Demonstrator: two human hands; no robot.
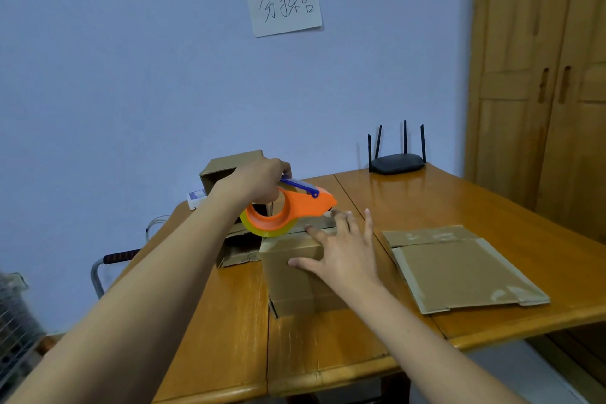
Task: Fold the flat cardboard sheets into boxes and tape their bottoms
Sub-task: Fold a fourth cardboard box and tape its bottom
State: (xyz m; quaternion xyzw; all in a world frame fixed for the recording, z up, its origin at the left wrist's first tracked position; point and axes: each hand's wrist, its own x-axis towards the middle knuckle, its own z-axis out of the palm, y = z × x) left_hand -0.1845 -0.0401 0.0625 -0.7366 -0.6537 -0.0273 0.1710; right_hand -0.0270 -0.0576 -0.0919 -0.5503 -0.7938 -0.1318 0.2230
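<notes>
The box stands bottom-up near the table's front edge, its flap seam apparently running away toward the wall. The right hand lies flat, fingers spread, on top. The left hand grips the tape dispenser just beyond the box's far edge.

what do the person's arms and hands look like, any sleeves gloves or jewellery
Both forearms are bare as far as the frame shows, with no sleeves in view. The left hand and the right hand wear no gloves, and no rings, watch or bracelet show on the fingers or wrists. No markings or bandages are visible on either arm.
</notes>
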